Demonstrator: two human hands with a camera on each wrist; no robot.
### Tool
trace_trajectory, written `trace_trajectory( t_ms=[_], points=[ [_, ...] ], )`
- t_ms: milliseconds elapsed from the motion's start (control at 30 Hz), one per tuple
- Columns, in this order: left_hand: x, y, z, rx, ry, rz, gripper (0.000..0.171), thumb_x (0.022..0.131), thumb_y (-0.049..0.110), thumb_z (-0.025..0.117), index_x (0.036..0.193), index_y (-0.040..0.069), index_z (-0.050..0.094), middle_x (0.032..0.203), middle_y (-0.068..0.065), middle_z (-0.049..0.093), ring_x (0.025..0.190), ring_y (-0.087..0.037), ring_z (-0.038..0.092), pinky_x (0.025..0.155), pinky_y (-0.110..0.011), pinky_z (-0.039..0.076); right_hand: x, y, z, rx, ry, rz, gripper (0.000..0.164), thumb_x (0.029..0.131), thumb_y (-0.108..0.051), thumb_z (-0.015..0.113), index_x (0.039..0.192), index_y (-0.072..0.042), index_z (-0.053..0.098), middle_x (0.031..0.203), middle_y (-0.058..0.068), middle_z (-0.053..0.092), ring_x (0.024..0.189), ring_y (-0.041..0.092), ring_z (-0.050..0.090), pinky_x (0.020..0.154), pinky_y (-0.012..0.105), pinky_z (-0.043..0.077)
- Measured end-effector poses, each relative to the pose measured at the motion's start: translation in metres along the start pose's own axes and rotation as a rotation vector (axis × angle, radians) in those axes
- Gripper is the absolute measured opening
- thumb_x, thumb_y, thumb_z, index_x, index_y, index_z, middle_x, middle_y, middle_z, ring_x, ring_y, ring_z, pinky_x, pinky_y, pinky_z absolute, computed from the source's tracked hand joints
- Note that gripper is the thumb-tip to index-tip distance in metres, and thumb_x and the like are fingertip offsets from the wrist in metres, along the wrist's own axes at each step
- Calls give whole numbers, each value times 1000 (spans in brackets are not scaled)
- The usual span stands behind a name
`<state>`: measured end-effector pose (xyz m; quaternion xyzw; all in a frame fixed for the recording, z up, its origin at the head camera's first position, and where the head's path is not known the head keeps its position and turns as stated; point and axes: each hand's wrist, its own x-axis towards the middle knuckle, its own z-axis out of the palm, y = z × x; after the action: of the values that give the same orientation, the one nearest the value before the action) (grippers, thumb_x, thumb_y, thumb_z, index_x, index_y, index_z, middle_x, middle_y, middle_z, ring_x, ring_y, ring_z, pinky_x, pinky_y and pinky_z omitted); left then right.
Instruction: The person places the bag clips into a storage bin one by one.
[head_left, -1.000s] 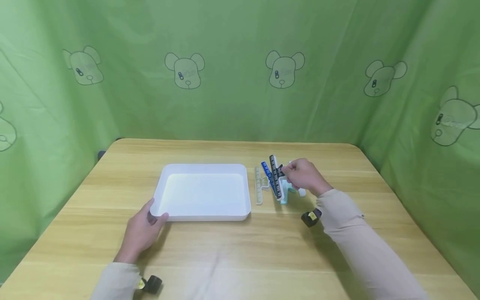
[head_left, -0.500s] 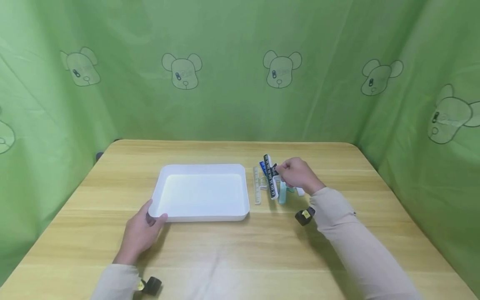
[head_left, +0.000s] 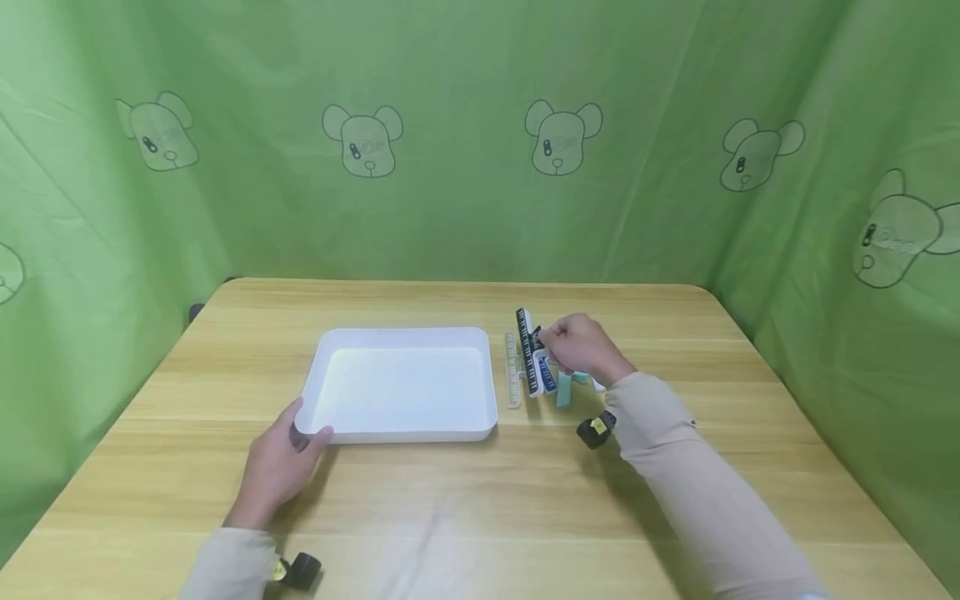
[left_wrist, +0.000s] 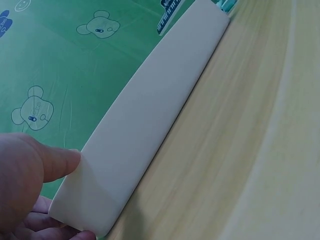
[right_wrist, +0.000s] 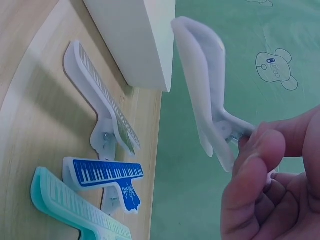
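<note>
hands (head_left: pixel 585 345) on crosswise tray (head_left: pixel 401 436), fore-and-aft clip (head_left: pixel 528 353)

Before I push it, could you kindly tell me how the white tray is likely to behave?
The white tray would probably slide rather than tip, sitting broad and low on the wood-grain table. It looks stiff, its wall unbuckled where the left hand grips it. Its thin rim suggests it is fairly light.

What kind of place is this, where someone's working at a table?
Probably a curtained-off recording booth, though I can't be certain: a green curtain with cartoon animal heads hangs on three visible sides of a wood-look table, and small black wrist-worn devices suggest filming.
</note>
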<state>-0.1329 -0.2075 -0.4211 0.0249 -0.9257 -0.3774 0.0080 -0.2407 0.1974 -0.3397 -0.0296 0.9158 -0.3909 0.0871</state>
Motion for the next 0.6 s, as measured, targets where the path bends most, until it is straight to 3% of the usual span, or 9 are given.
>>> trace_trajectory(
  t_ms=[167, 333, 600],
  points=[
    [0, 0, -1, 1, -2, 0, 73, 96, 32, 58, 150, -5, 25, 145, -31, 37, 133, -49, 34, 110, -57, 28, 1, -3, 2, 6, -5, 0, 36, 100, -23, 50, 67, -9, 52, 60, 6, 55, 51, 16, 49, 61, 37, 50],
    [1, 2, 0, -14, -2, 7, 71, 96, 30, 59, 150, -4, 26, 145, -30, 38, 133, -48, 35, 110, -56, 29, 2, -5, 4, 0, -7, -3, 35, 100, -22, 50, 68, -8, 53, 62, 8, 57, 50, 15, 49, 56, 33, 48],
    [1, 4, 0, -16, -5, 2, 71, 96, 29, 59, 150, -5, 25, 144, -31, 38, 132, -48, 36, 110, -56, 30, 4, -8, 6, -25, 0, -13, 36, 100, -24, 51, 67, -9, 53, 54, 1, 51, 48, 15, 47, 54, 30, 45]
  ],
)
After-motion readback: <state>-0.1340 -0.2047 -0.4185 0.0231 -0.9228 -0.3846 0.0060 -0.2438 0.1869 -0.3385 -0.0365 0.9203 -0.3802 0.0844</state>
